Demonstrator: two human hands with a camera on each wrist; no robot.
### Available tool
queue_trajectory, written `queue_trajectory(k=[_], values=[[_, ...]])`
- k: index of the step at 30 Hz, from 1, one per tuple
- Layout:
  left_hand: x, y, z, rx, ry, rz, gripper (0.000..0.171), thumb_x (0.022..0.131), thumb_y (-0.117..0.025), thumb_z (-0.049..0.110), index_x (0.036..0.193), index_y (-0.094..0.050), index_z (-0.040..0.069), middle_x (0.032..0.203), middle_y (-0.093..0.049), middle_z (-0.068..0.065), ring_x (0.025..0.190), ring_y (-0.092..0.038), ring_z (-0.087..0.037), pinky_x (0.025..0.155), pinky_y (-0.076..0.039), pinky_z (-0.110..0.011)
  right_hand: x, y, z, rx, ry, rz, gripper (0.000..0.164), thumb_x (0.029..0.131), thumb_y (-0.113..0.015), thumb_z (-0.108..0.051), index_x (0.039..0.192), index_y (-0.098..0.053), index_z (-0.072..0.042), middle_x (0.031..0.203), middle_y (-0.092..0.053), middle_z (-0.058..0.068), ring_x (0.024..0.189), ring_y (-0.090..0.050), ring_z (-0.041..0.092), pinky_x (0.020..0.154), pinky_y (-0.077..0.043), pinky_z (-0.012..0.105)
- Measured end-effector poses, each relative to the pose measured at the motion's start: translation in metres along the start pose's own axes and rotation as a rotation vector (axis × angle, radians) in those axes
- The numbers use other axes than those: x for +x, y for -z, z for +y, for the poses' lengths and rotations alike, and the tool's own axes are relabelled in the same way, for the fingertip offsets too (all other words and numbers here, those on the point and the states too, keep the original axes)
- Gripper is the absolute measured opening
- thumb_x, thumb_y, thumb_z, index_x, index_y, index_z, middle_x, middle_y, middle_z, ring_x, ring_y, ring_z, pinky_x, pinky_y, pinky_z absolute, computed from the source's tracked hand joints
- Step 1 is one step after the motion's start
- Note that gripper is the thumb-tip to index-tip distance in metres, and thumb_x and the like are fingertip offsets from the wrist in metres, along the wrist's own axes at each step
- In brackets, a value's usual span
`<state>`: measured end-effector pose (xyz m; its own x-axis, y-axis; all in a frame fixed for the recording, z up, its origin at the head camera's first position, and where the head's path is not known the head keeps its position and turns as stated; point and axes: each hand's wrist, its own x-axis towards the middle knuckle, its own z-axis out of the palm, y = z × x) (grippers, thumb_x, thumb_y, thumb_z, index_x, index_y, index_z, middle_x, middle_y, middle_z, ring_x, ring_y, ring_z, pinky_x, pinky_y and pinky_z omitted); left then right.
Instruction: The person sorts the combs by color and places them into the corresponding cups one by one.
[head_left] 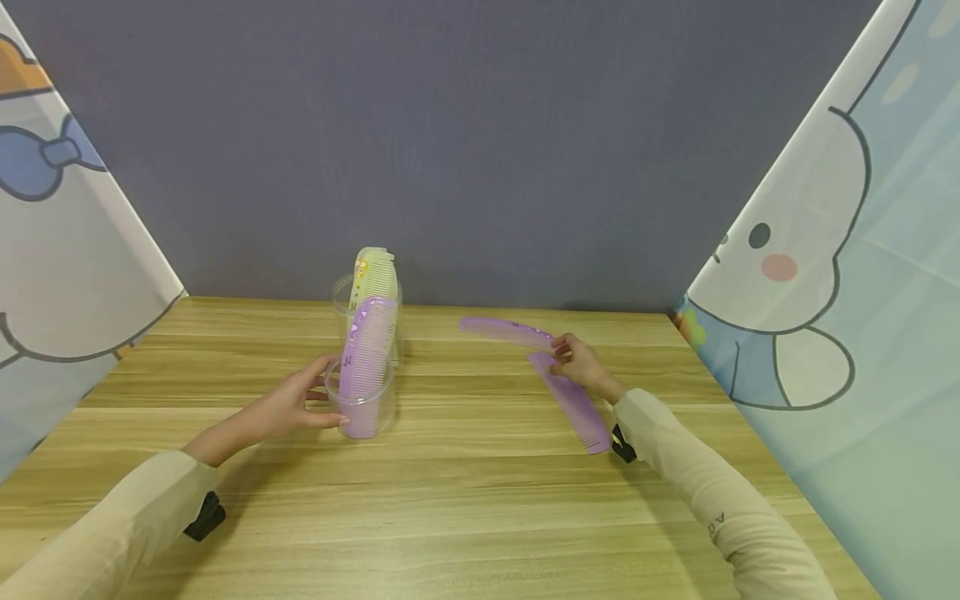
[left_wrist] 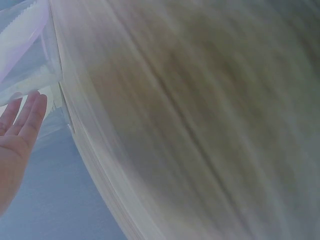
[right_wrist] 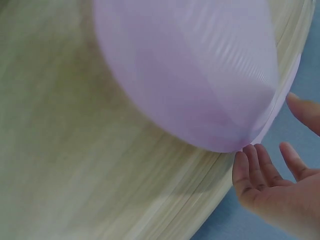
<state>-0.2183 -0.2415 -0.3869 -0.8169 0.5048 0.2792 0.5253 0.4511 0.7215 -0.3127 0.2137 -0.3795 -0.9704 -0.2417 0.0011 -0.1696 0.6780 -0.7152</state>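
Observation:
My left hand (head_left: 296,400) is at the left side of a clear plastic cup (head_left: 385,408), its fingers and thumb spread along the wall. A purple comb (head_left: 367,346) with small printed decorations stands in that cup. In the left wrist view, fairly straight fingers (left_wrist: 31,117) reach the cup. Over on the right, my right hand (head_left: 581,362) has its fingertips at the right end of a purple comb (head_left: 502,331) lying on the table. A second purple comb (head_left: 573,404) lies slantwise under the hand. In the right wrist view, thumb and fingers (right_wrist: 247,172) are apart.
Behind the front cup stands another clear cup (head_left: 342,293) with pale yellow-green combs (head_left: 375,279) in it. The wooden table (head_left: 450,517) ends at a dark grey panel (head_left: 465,150). Cartoon-printed sheets (head_left: 795,250) flank both sides.

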Motion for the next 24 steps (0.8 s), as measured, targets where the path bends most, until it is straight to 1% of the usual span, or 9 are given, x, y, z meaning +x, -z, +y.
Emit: queue_trajectory(k=[6,13,16,24], values=[[-0.0003,0.0007,0.0004,0.005,0.017,-0.004,0.081,0.073,-0.077,0.019,0.136,-0.029,0.000,0.129,-0.046,-0.021,0.105,-0.054,-0.034,0.082,-0.054,-0.041,-0.0003,0.0000,0.0025,-0.063,0.021,-0.034,0.047,0.077,-0.068,-0.003,0.116,-0.045,0.007,0.117,-0.053,0.029,0.109,-0.053,0.043,0.092,-0.049,0.047],[-0.0001,0.0012,0.0000,0.001,0.020,-0.016,0.081,0.075,-0.076,0.018,0.137,-0.027,0.000,0.130,-0.044,-0.023,0.107,-0.054,-0.037,0.083,-0.054,-0.043,-0.0005,-0.0011,0.0033,-0.104,0.017,-0.063,0.050,0.076,-0.072,-0.008,0.116,-0.045,0.005,0.117,-0.053,0.027,0.105,-0.054,0.038,0.084,-0.052,0.042],[0.0000,0.0011,-0.0004,-0.003,0.015,-0.016,0.080,0.075,-0.076,0.018,0.137,-0.028,0.000,0.129,-0.044,-0.023,0.107,-0.054,-0.038,0.083,-0.053,-0.043,-0.0001,-0.0012,0.0027,-0.112,0.018,-0.064,0.053,0.074,-0.075,-0.010,0.116,-0.046,0.005,0.117,-0.054,0.026,0.104,-0.055,0.037,0.082,-0.052,0.041],[0.0000,0.0009,-0.0011,-0.005,0.005,-0.010,0.080,0.074,-0.076,0.017,0.135,-0.029,-0.002,0.128,-0.045,-0.024,0.107,-0.053,-0.039,0.083,-0.054,-0.042,0.0039,-0.0011,0.0014,-0.103,-0.006,-0.071,0.060,0.069,-0.078,-0.011,0.118,-0.046,0.003,0.114,-0.055,0.024,0.100,-0.054,0.033,0.084,-0.050,0.042]])
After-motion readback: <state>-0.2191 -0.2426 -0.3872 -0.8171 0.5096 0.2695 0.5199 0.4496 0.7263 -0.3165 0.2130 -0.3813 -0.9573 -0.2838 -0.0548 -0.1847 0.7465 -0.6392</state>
